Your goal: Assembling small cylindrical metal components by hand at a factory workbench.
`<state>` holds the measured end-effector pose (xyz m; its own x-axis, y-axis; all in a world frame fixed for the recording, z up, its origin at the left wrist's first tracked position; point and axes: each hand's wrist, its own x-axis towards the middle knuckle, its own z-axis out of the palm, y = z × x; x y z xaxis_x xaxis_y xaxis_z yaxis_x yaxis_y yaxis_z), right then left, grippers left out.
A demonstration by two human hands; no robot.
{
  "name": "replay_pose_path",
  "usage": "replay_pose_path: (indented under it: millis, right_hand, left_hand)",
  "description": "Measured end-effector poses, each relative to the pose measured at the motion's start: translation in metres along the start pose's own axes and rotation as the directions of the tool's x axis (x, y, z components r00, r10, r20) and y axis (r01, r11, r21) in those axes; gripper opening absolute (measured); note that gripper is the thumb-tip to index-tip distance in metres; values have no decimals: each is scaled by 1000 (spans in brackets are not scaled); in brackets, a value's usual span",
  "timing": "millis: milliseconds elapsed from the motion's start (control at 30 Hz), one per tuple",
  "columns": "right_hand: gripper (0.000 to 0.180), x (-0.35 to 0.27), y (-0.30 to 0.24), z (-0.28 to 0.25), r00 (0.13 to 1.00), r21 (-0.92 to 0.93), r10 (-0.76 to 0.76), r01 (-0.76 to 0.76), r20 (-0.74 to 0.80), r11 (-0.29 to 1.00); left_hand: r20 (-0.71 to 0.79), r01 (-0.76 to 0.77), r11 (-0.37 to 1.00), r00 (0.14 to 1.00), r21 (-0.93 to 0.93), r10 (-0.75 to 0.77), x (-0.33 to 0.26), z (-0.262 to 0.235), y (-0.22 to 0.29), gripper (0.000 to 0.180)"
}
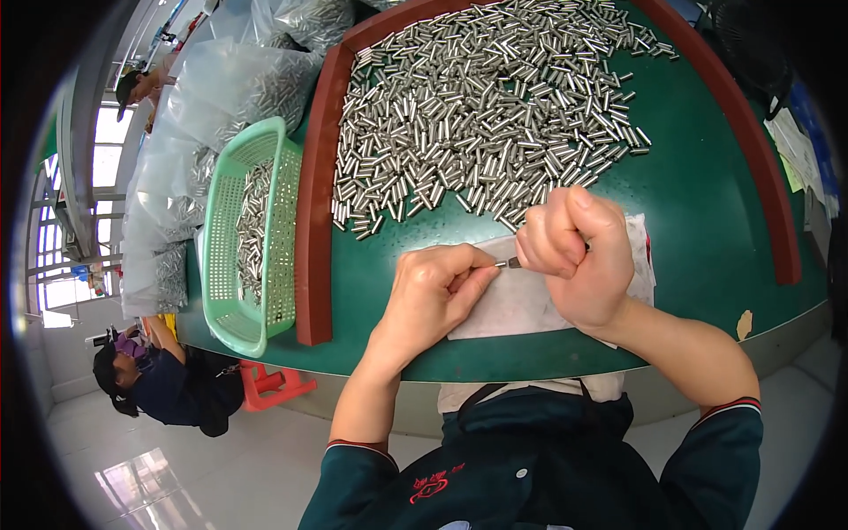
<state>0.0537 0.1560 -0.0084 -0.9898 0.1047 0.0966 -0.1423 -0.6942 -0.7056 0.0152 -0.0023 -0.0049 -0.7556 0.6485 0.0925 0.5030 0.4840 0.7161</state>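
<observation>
My left hand (431, 288) pinches a small shiny metal pin (501, 264) between thumb and forefinger. Curled into a fist just to its right, my right hand (585, 256) grips a thin dark tool (515, 262); only its short end shows, meeting the pin, and the fingers hide the rest. Both hands are above a whitish cloth (512, 309) on the green table (707, 203). Beyond them spreads a large heap of similar metal pins (477, 115), with its near edge close to my right fist.
Dark red wooden rails (316, 212) border the work area. Left of them stands a light green plastic basket (237, 314) holding more pins. Clear bags of metal parts (238, 88) line the far left. A person (168, 389) is near a red stool (269, 387); another (141, 88) is farther back.
</observation>
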Motion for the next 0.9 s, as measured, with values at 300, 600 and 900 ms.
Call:
replay_pose_path:
  millis: [300,600,900]
  right_hand:
    - [40,0,2,2,999,-8,9,-9,38,1000]
    - [41,-1,5,3,999,-64,0,3,40,998]
    - [41,-4,8,17,998,-188,-48,52,29,981]
  left_hand:
    - [9,13,1000,1000,-1,-13,-1,-1,-1,6]
    - [2,8,1000,1000,-12,-8,-2,2,-2,5]
    - [20,17,1000,1000,20,-18,-1,-3,4,6]
